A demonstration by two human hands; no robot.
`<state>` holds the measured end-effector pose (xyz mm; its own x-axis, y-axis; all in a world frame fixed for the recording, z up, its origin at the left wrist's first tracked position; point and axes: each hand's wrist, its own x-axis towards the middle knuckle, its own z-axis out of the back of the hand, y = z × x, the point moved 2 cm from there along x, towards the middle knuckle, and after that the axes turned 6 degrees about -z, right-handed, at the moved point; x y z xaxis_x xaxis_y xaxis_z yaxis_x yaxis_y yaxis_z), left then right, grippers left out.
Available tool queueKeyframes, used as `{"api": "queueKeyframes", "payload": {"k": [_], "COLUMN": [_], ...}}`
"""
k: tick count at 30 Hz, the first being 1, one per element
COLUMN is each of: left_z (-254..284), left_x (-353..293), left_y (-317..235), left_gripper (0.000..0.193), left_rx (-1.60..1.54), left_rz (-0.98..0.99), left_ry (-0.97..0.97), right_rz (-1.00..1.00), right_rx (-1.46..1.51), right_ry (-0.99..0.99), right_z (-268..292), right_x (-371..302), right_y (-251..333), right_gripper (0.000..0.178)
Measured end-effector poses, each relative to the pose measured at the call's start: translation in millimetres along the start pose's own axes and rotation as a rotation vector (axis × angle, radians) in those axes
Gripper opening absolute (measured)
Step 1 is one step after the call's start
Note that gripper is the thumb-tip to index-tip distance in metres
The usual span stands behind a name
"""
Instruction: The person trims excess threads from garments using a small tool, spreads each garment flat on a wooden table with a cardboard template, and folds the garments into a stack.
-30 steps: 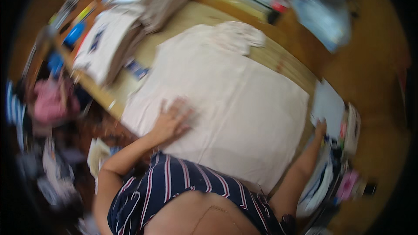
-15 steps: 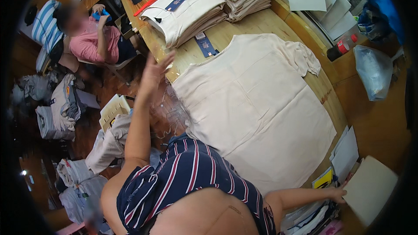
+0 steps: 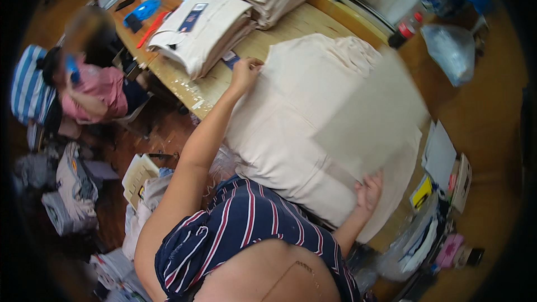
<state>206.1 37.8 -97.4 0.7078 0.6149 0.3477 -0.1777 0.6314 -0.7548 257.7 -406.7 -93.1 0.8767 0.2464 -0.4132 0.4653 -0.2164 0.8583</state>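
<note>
A cream shirt (image 3: 279, 112) is spread out on the table, with one sleeve bunched at its far right. My left hand (image 3: 246, 76) is closed at the shirt's far left edge, its fingertips pinching the cloth there. Just beyond that hand a navy hang tag (image 3: 230, 59) shows in part. Over the right half of the shirt is a pale grey sheet of cardboard (image 3: 372, 114), blurred by motion. My right hand (image 3: 367, 191) grips this sheet at its near corner, fingers curled.
Stacks of folded cream garments (image 3: 196, 31) stand on the wooden table (image 3: 285, 25) at the far side. A dark-filled bottle (image 3: 405, 29) and a clear plastic bag (image 3: 450, 53) are at the right. Another person (image 3: 98, 92) sits at the left, near a cream plastic chair (image 3: 139, 176).
My right hand has brought the cardboard from the far right over the shirt. My left hand, open and raised before, has come down onto the shirt's edge. The view has shifted.
</note>
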Motion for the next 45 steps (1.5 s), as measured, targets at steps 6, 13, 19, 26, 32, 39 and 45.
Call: {"api": "queueKeyframes", "payload": {"k": [6,13,19,26,32,39,45], "left_z": [-1,17,35,36,15,1,2], "left_x": [-1,8,-3,1,-13,-10,-7], "left_y": [31,32,-7,-18,-4,4,2], "left_gripper": [0.020,0.016,0.016,0.017,0.014,0.011,0.008], "left_rx": [0.206,0.236,0.108,0.271,0.263,0.198,0.215], "left_rz": [-0.054,-0.133,-0.100,-0.267,-0.217,-0.150,-0.204], "left_ry": [0.093,0.155,0.063,-0.042,-0.023,0.049,0.102], "right_rz": [0.398,0.282,0.283,0.228,0.050,-0.077,0.409], "right_rx": [-1.205,-1.063,-1.446,-1.615,-1.525,-1.360,-0.724], "right_ry": [-0.937,-1.349,-1.195,-1.188,-1.290,-1.369,-1.148], "right_z": [74,229,205,309,304,271,160], "right_x": [-22,-94,-52,25,56,8,27], "right_y": [24,45,54,92,97,94,131], "right_gripper": [0.026,0.019,0.020,0.027,0.036,0.035,0.035]}}
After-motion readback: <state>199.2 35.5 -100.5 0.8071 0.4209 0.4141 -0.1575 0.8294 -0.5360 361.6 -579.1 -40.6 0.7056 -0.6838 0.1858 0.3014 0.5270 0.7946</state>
